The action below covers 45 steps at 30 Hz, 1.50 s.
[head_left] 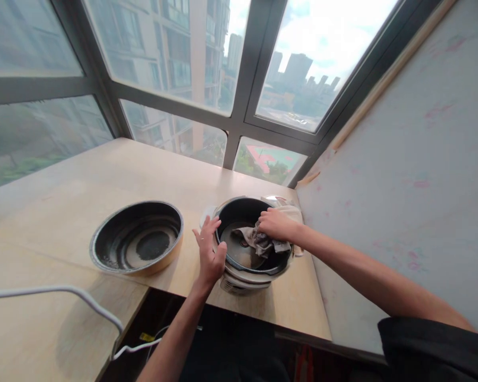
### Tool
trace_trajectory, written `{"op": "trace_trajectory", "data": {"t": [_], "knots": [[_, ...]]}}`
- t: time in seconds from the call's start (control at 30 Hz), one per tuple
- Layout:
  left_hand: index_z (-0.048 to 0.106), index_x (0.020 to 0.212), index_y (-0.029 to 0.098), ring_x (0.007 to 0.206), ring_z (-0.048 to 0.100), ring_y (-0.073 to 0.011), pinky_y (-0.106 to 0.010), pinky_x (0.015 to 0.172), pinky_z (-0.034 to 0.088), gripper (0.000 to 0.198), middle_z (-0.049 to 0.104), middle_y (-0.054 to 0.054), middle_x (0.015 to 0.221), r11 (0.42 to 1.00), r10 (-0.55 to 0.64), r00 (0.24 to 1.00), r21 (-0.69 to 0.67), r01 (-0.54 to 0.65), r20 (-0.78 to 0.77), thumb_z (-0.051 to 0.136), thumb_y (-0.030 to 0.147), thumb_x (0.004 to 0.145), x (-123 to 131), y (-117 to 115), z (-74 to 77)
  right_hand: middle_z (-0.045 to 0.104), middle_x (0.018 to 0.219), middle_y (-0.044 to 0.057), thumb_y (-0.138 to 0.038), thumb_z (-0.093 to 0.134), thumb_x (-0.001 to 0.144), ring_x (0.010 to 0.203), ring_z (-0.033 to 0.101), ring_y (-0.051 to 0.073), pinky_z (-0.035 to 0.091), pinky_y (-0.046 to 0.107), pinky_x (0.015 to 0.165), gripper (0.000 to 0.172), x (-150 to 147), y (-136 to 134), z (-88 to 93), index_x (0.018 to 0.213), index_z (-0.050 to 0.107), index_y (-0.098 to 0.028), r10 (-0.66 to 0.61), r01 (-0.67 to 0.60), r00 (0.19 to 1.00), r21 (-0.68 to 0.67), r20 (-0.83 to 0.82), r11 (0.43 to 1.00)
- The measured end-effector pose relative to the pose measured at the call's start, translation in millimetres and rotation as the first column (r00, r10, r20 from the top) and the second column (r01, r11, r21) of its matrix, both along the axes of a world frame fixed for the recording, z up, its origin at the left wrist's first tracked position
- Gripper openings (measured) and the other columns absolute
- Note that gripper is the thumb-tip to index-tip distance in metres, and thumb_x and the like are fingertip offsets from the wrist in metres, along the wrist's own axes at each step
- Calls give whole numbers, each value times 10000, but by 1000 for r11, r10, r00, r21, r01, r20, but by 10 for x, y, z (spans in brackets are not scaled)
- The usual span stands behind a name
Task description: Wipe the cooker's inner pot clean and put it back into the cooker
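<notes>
Cooker: left hand spread open at rim; right hand clutches bunched rag; best press evenly.

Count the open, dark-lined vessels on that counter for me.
2. One pot stands to the left of the left hand; the other is the cooker, where the right hand holds a cloth. No others show.

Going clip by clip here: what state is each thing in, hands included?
Cooker: upright, uncovered at the top.
Black-lined pot: upright, uncovered, pale rings inside.
Cloth: crumpled, dark-stained, partly inside the cooker.
Right hand: closed on the cloth.
Left hand: open, fingers spread, at the cooker's rim.
White cord: slack, curved.
</notes>
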<state>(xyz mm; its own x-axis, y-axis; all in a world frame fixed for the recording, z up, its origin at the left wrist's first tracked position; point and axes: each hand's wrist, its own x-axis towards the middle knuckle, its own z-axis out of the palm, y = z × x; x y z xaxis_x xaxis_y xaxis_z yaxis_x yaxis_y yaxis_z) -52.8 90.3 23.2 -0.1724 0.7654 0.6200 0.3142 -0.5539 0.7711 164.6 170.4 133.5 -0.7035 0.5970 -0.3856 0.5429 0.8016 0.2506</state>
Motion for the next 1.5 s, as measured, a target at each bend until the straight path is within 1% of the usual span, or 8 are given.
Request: {"op": "trace_trajectory", "data": {"t": [0.17, 0.33, 0.53, 0.67, 0.83, 0.97, 1.17, 1.5], "knots": [[404, 1520, 234, 1549, 246, -325, -596, 1241, 188, 542, 378, -153, 1618, 998, -52, 998, 32, 53, -26, 472, 330, 991, -6, 26, -29, 691, 1113, 156, -181, 450, 1015, 1071, 585, 296, 420, 417, 853, 266, 10, 231, 32, 1127, 691, -169, 60, -50, 996, 154, -59, 987], [404, 1530, 237, 1501, 341, -325, -573, 1223, 264, 551, 453, -152, 1556, 997, -40, 999, 63, 40, 3, 459, 378, 1001, -2, 53, -52, 671, 1134, 172, -180, 473, 988, 1052, 578, 296, 415, 398, 872, 293, -347, 263, -69, 1226, 643, -160, -127, 204, 935, 206, -332, 957], [423, 1523, 205, 1482, 364, -333, -564, 1219, 273, 569, 473, -162, 1536, 998, -27, 999, 52, 26, 33, 465, 386, 986, 18, 47, -58, 705, 1105, 71, -118, 590, 805, 1059, 611, 222, 433, 332, 965, 309, -763, 150, -359, 1097, 673, -177, -360, 302, 461, -238, -811, 923], [480, 1479, 199, 1461, 393, -322, -552, 1215, 287, 530, 516, -152, 1493, 999, -18, 999, 35, 17, 47, 478, 314, 961, 21, 40, -41, 662, 852, -6, -191, 680, 701, 811, 612, 166, 467, 278, 774, 219, -740, -42, -375, 916, 652, -161, -720, 145, 228, -708, -656, 691], [514, 1440, 196, 1444, 419, -300, -530, 1204, 320, 515, 533, -141, 1469, 999, -19, 999, 28, 18, 45, 488, 224, 926, 8, 31, -35, 638, 762, -48, -344, 799, 647, 722, 571, 132, 453, 236, 677, 322, -419, -245, -79, 886, 676, -166, -788, -5, 528, -929, -317, 370], [528, 1417, 194, 1418, 450, -307, -529, 1185, 351, 490, 547, -145, 1446, 1000, -18, 1000, 13, 18, 24, 502, 260, 931, -19, 33, -37, 615, 643, -78, -167, 790, 547, 618, 546, 113, 389, 209, 567, 252, -202, -206, 118, 792, 739, -203, -549, 208, 820, -810, -162, 549], [537, 1407, 209, 1409, 462, -297, -517, 1184, 361, 472, 553, -137, 1438, 999, -50, 999, -6, 50, -13, 524, 287, 942, -72, 47, -35, 714, 717, 25, -66, 807, 579, 762, 673, 218, 445, 298, 690, 246, -270, -34, 51, 751, 757, -236, -363, 351, 932, -186, -29, 918], [582, 1344, 212, 1373, 484, -294, -525, 1176, 363, 414, 592, -132, 1375, 996, -50, 999, 68, 50, -1, 481, 398, 988, -38, 74, -36, 656, 1199, 194, -114, 393, 978, 1097, 627, 305, 460, 382, 873, 313, -378, 144, -57, 1208, 600, -157, -343, 407, 875, 135, -341, 904]]}}
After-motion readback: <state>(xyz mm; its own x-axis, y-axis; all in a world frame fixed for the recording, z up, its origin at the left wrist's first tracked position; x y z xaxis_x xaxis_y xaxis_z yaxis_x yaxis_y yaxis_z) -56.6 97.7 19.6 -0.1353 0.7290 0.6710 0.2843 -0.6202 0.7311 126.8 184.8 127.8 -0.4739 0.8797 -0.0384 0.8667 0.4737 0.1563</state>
